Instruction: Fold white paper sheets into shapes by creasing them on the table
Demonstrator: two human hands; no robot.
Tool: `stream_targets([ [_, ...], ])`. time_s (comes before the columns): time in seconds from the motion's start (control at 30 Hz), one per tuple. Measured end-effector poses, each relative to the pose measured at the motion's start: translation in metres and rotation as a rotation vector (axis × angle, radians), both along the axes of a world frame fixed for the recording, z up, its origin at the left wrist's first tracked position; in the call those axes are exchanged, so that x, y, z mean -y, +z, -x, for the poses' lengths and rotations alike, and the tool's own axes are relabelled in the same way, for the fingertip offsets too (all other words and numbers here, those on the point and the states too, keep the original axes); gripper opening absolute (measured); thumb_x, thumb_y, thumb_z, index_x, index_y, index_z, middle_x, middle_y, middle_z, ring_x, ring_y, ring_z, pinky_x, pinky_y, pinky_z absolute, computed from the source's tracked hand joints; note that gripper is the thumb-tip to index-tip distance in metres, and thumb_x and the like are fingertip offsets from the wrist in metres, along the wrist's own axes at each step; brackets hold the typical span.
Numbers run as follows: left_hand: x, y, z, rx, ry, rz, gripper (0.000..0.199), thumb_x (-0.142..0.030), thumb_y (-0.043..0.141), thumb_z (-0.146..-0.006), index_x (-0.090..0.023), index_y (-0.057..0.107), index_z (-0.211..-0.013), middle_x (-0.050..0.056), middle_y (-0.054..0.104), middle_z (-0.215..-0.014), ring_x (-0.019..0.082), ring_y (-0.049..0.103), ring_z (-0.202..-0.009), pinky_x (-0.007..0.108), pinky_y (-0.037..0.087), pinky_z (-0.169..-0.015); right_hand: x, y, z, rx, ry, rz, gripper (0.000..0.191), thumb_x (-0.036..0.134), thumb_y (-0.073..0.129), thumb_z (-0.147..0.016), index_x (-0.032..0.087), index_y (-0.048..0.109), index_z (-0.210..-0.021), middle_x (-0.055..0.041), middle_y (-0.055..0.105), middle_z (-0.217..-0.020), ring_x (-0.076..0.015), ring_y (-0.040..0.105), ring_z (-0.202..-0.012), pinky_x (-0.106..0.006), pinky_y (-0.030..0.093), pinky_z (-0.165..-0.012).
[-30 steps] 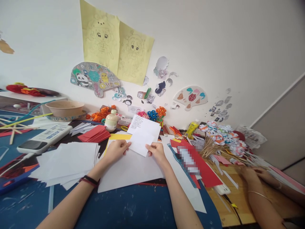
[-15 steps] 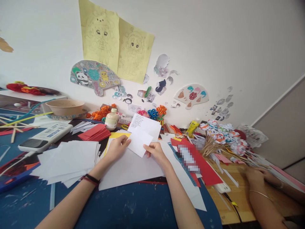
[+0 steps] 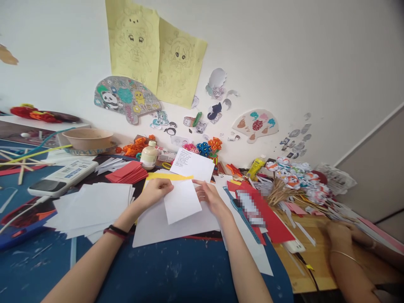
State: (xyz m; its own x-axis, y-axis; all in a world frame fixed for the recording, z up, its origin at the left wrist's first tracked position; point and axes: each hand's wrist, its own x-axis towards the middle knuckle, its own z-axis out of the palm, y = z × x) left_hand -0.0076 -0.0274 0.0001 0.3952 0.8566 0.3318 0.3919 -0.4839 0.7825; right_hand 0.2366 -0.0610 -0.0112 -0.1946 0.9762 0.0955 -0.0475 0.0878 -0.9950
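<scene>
A small square of white paper is raised above a larger white sheet on the blue mat. My left hand pinches its upper left corner between thumb and fingers. At the paper's right edge is my right hand, its fingers stretched out and apart; whether the fingertips touch the paper is hard to tell. A pile of white paper sheets lies left of my left wrist. Behind the square leans a white card with lines of writing, and some yellow paper shows under my hands.
Red paper pieces and a glue bottle stand behind the pile. To the left are a white device with a cable and a bowl. Red paper lies right, near another person's hands.
The paper square has turned and now hangs lower, tilted the other way. My right hand has let go of its lower right corner and moved up, with the fingers opened out.
</scene>
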Motion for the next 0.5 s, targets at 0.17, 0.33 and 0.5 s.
stream_targets([
  [0.17,0.006,-0.003,-0.008,-0.175,-0.059,-0.077,0.028,-0.033,0.054,-0.078,-0.018,0.053,-0.054,-0.004,0.043,-0.050,0.012,0.038,-0.052,0.026,0.023,-0.054,-0.002,-0.013,0.014,0.153,-0.083,-0.034,0.042,0.052,0.070,-0.073,0.014,0.073,-0.091,-0.0047,0.066,-0.075,-0.0155,0.058,-0.065,-0.026,0.042,-0.058],
  [0.33,0.011,-0.005,-0.015,-0.245,-0.057,-0.153,0.020,-0.031,0.052,-0.080,-0.021,0.067,-0.075,0.001,0.064,-0.068,0.017,0.052,-0.064,0.027,0.030,-0.063,-0.001,-0.016,0.016,0.189,-0.090,-0.076,0.036,0.049,0.073,-0.070,0.013,0.071,-0.077,-0.0007,0.060,-0.062,-0.0135,0.051,-0.057,-0.026,0.039,-0.056],
  [0.5,0.014,-0.009,-0.022,-0.257,-0.050,-0.177,0.020,-0.029,0.049,-0.082,-0.022,0.067,-0.078,0.001,0.066,-0.071,0.018,0.055,-0.068,0.029,0.033,-0.070,0.001,-0.014,0.023,0.264,-0.122,-0.159,0.029,0.045,0.069,-0.073,0.016,0.071,-0.076,0.0023,0.052,-0.059,-0.0111,0.041,-0.055,-0.024,0.030,-0.052],
])
